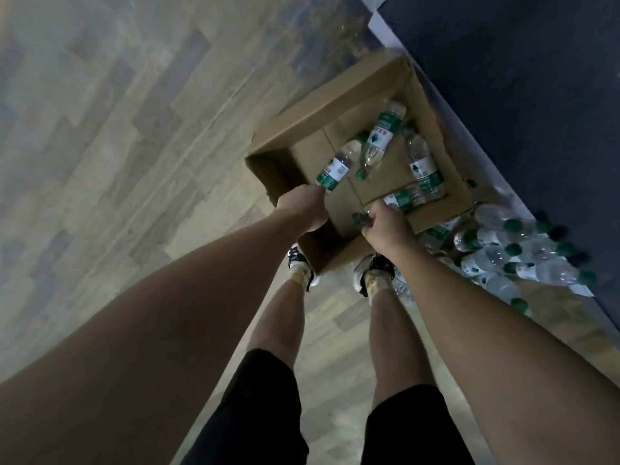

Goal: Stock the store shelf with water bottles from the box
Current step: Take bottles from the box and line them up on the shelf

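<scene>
Cardboard box [339,105] on floor, few bottles inside. Left hand [303,209] grips bottle [335,171] by its base; right hand [385,223] clenched around green-capped bottle [401,199]. Stocked bottles [503,250] right of box.

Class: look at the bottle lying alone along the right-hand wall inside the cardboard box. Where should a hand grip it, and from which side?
Probably from above, round the labelled middle of the bottle. It lies flat on the box floor, cap toward the far corner, so its side faces up. Fingers should straddle its width; the box wall beside it leaves little room.
</scene>
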Demonstrator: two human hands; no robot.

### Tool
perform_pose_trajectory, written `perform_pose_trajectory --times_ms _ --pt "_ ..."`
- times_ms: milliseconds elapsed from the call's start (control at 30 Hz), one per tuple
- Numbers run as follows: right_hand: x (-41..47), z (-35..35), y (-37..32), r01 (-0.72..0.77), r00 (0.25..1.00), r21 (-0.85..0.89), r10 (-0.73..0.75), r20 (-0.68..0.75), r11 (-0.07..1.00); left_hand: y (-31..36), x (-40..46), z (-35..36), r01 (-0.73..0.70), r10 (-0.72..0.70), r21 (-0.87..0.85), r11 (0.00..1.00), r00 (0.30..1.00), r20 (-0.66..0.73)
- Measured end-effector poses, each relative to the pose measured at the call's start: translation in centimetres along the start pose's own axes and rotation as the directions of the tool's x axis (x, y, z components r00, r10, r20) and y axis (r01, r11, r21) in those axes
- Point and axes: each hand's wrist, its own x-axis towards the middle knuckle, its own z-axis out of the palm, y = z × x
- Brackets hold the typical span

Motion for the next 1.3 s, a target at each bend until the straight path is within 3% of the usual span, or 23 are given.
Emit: perform_pose_trajectory --times_ms 267,433,567,667,733,833,1033,1300 --pt "10.6 8.4 1.9 -0.047 0.999 0.042 0.047 -0.001 0.998 -3.3 13.0 7.6 -0.035 0.033 0.084 0.996 0.999 0.023" --pt "17.9 12.1 3.6 -0.066 0.994 0.109 0.074 -0.077 0.992 -2.7 21.6 9.5 -0.184 0.192 0.242 0.953 0.981 -0.007" --pt "22.7 13.2 4.5 -0.085 0.984 0.225 0.117 -0.131 0.971 0.1 27.1 10.3 -0.231 0.241 0.137 0.963 0.969 -0.059" --pt "24.9 14.0 5.0 -0.037 0.977 0.210 0.080 -0.199 0.977 2.2 30.1 11.1 -0.236 0.236 0.017 0.972 0.963 -0.127" --pt "25.7 14.5 5.3 -0.048 0.978 0.174 0.082 -0.193 0.984 2.9 31.5 11.8 -0.230 0.231 0.025 0.973 0.962 -0.146" --pt "25.9 15.3 5.9 -0.096 0.981 0.169 0.122 -0.152 0.981 3.4 31.3 12.7 -0.207 0.205 0.009 0.978 0.962 -0.180" --pt "21.1 14.8 5.6 -0.107 0.983 0.148 0.127 -0.132 0.983 1.6 25.6 11.8 -0.082 0.070 -0.113 0.990 0.991 -0.110" --pt "8.8 6.9 -0.2 -0.064 0.991 0.092 0.074 -0.110 0.994 -0.7 12.0 3.7 -0.149 0.116 -0.198 0.969 0.978 -0.172"
